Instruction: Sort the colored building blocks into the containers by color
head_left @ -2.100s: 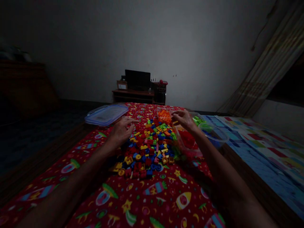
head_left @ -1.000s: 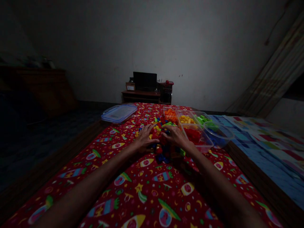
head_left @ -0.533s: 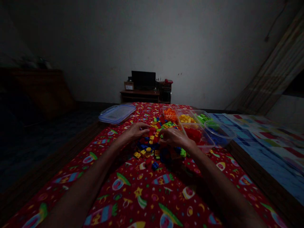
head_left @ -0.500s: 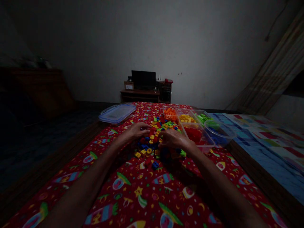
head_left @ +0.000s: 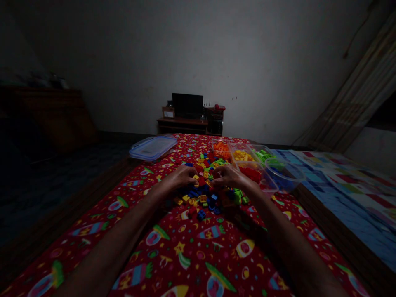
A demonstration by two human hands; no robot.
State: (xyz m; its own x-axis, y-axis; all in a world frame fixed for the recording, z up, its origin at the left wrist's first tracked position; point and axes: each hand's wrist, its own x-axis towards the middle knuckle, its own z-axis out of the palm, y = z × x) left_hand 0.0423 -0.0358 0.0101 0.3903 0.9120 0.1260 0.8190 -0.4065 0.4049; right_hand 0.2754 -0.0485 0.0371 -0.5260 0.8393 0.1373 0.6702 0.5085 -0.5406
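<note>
A loose pile of small toy building bricks in red, yellow, blue and green lies on the red cloth. My left hand is at the pile's left side, fingers curled in, with a yellow brick at the fingertips. Whether that brick is gripped or only lies behind them, the dim light hides. Over the right side of the pile, my right hand has bent fingers, with a gap between them and the thumb. A clear divided box stands just right of it, holding orange, yellow, green and red bricks in separate compartments.
A clear lid with a blue rim lies at the far left of the patterned cloth. Near the box's right side is a round clear container by blue bricks. Beyond the table are a monitor and a bed with checked covers.
My left hand has curled its fingers in and dipped slightly. My right hand has shifted a little right and away from me, uncovering blue and green bricks at the near side.
</note>
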